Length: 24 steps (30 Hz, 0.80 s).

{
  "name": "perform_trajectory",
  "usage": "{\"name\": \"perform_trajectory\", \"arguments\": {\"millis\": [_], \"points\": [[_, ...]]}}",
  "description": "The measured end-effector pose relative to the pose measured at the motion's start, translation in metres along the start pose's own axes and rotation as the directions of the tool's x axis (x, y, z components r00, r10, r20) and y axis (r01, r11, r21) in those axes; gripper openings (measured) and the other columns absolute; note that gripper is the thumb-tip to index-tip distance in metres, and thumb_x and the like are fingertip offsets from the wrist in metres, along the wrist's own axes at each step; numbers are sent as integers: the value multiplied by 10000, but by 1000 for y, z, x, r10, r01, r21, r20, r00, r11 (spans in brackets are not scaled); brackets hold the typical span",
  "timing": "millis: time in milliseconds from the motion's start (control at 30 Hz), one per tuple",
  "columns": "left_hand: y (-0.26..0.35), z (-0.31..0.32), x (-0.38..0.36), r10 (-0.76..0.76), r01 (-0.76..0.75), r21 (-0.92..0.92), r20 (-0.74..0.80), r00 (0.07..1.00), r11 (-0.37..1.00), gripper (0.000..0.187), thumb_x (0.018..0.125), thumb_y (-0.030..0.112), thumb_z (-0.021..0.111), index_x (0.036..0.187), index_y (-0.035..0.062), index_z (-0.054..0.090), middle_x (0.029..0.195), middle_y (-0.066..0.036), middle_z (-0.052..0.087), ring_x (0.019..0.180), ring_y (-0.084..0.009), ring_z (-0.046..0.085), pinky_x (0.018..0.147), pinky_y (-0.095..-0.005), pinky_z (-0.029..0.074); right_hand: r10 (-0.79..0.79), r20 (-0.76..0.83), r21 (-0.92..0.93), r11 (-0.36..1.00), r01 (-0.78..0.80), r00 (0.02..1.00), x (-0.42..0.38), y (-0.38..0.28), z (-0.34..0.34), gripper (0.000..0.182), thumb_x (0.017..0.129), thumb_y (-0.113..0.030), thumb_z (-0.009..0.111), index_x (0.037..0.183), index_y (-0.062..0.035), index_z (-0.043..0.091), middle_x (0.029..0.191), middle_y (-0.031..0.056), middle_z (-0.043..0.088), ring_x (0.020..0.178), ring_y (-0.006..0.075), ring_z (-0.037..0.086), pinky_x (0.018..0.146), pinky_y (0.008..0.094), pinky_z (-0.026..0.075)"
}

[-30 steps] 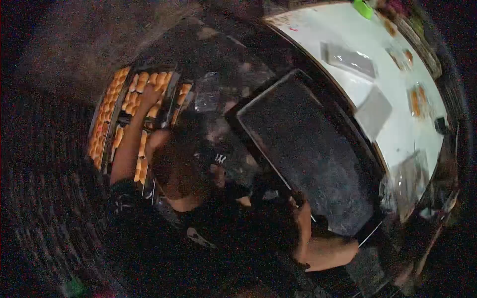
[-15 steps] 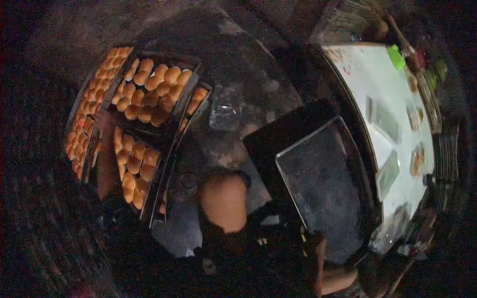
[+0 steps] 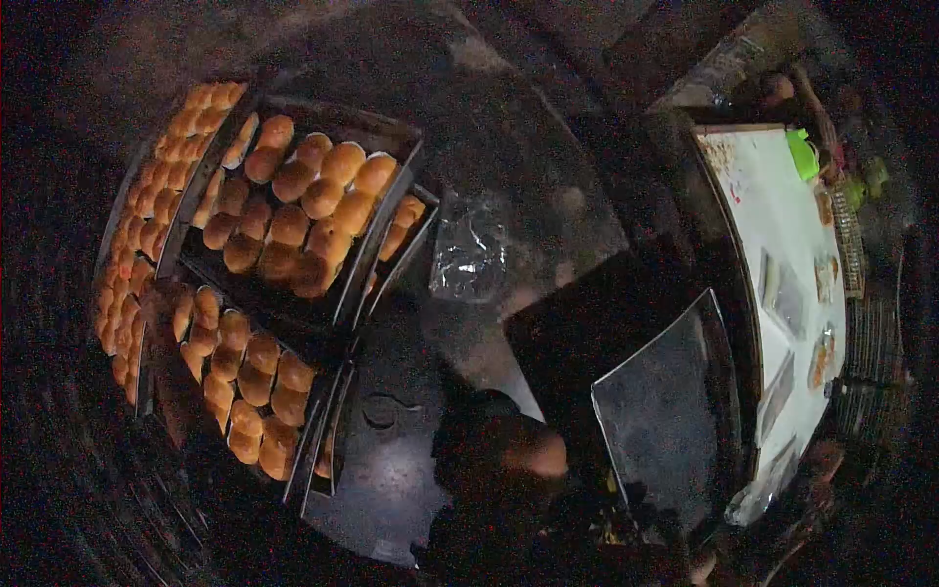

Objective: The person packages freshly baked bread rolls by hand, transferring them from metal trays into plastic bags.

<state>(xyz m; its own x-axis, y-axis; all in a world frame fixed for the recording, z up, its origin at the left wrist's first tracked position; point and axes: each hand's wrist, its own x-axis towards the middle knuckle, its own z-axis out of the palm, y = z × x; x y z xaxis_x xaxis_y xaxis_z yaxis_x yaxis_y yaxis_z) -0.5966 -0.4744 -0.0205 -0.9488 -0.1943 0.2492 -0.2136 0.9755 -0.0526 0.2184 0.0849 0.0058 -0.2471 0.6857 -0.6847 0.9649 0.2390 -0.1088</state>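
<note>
Head view, dark and warped: I can just make out my right hand [image 3: 700,565] at the bottom edge, close beside the near corner of the empty metal tray [image 3: 665,421], but whether it grips the tray or lies open I cannot tell. My left hand is not visible (too dark down there). Far off to the left of that hand sit trays of buns [image 3: 293,201], stacked in rows, with a crumpled plastic bag [image 3: 469,256] between them and the empty tray. Beyond the tray, further right, stands a white table [image 3: 773,210].
</note>
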Motion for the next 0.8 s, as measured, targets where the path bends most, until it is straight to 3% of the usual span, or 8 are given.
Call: {"name": "perform_trajectory", "arguments": {"millis": [233, 400, 533, 600, 633, 700, 733, 800], "points": [[26, -30, -87, 184, -192, -35, -159, 970, 981, 506, 800, 463, 454, 709, -15, 591, 506, -172, 495, 450, -297, 506, 412, -396, 391, -1, 30, -63, 998, 2, 1000, 9, 2, -38, 408, 818, -329, 491, 1057, 2, 498, 1031, 188, 520, 972, 287, 485, 807, 362, 380], [29, -49, -192, 229, -252, -93, -209, 951, 963, 514, 806, 463, 446, 702, -19, 593, 503, -175, 498, 449, -300, 508, 412, -400, 394, -67, 69, -183, 980, 78, 995, 45, -58, -78, 427, 823, -342, 485, 1066, 9, 496, 1061, 191, 509, 1008, 281, 472, 835, 356, 370], [9, -46, -303, 227, -253, -150, -171, 959, 956, 508, 809, 458, 443, 722, -21, 588, 534, -175, 506, 477, -301, 514, 437, -401, 400, -247, 80, -253, 932, 259, 966, 84, -227, -112, 442, 827, -352, 481, 1073, 15, 495, 1084, 194, 500, 1037, 275, 461, 858, 352, 362], [-6, -43, -359, 223, -244, -177, -129, 966, 954, 505, 810, 456, 442, 732, -22, 585, 549, -176, 510, 491, -301, 517, 450, -402, 403, -325, 47, -102, 939, 329, 944, 81, -328, -129, 450, 829, -357, 479, 1077, 17, 494, 1096, 195, 496, 1051, 273, 456, 869, 350, 358], [-14, -43, -383, 228, -246, -188, -110, 967, 951, 503, 811, 455, 441, 737, -22, 584, 556, -176, 512, 498, -301, 519, 456, -402, 405, -646, 14, 201, 749, 631, 763, 71, -366, -136, 535, 815, -424, 476, 1100, 29, 476, 1111, 188, 500, 1031, 267, 475, 881, 348, 346], [-28, -44, -415, 244, -257, -196, -85, 966, 946, 500, 812, 453, 440, 747, -23, 581, 572, -176, 516, 512, -302, 522, 468, -403, 408, -805, -173, 281, 512, 812, 568, 93, -435, -119, 563, 776, -481, 502, 1110, -29, 475, 1080, 130, 530, 1021, 247, 484, 883, 339, 352], [-34, -44, -426, 261, -272, -198, -83, 962, 942, 499, 813, 451, 439, 752, -23, 580, 579, -176, 518, 520, -302, 524, 475, -403, 410, -814, -199, 212, 507, 835, 545, 110, -468, -108, 533, 783, -428, 524, 1101, -2, 489, 984, 145, 569, 961, 203, 506, 865, 320, 361], [-35, -41, -408, 297, -311, -211, -96, 950, 927, 496, 814, 449, 438, 761, -24, 577, 594, -177, 522, 534, -302, 527, 487, -404, 413, -657, 87, 275, 739, 615, 749, 124, -521, -101, 549, 759, -414, 559, 1118, -8, 475, 1016, 142, 560, 959, 208, 506, 858, 331, 369]]}}
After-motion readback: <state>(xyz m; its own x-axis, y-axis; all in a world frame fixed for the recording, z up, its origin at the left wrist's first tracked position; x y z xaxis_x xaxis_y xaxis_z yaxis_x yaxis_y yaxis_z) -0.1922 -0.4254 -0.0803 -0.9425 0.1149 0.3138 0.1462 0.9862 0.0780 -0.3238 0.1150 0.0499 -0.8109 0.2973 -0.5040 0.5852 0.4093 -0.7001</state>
